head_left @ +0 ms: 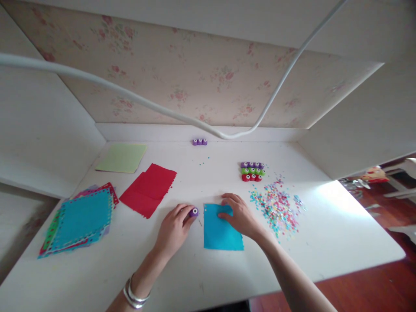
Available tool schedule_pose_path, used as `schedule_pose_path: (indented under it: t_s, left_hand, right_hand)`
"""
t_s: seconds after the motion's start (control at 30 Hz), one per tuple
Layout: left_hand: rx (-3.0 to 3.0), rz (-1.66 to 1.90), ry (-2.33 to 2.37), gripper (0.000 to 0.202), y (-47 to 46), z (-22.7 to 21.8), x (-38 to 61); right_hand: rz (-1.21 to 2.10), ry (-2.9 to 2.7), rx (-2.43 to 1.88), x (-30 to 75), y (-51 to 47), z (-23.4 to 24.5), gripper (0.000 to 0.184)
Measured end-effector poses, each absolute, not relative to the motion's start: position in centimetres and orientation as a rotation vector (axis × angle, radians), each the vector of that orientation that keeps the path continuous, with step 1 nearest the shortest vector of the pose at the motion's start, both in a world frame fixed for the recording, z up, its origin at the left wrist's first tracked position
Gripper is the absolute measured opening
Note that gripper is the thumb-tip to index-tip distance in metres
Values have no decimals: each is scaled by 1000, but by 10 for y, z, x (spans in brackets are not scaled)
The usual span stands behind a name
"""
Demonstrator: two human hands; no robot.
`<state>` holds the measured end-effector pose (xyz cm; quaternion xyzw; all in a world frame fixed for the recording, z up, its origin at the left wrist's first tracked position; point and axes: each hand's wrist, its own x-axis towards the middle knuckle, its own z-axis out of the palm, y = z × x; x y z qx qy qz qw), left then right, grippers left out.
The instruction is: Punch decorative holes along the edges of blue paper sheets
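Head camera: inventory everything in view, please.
square paper sheet: 1, blue, front centre
small plastic paper punch: 1, purple, left of the blue sheet
overlapping paper sheets: about 2, red, left of centre
plain paper sheet: 1, pale green, back left
stack of punched paper sheets: 1, blue on top, front left
row of punches: 3, purple, back edge
block of punches: three rows, purple, green, red, back right
confetti pile: 1, multicoloured, right of the blue sheet
cable: 1, white, hanging across view
table: 1, white
bangles: silver, left wrist
left hand: pinches the purple punch
right hand: flat on the blue sheet
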<state>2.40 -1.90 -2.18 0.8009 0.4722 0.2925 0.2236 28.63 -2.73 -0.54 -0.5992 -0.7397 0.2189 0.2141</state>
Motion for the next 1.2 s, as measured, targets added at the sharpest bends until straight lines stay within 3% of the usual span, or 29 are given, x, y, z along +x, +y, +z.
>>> schedule_pose_path:
  t_s: [0.1, 0.5, 1.2]
  left_hand:
    - [2198, 789, 1316, 23, -19, -23, 24]
    - [2209, 806, 1326, 25, -18, -26, 22]
    - [2227, 780, 1289, 24, -16, -25, 24]
  right_hand:
    - [716, -1978, -1673, 286, -26, 3, 5]
    - [1390, -1560, -1558, 293, -14, 2, 23]
    - [1546, -1417, -1513, 291, -12, -9, 25]
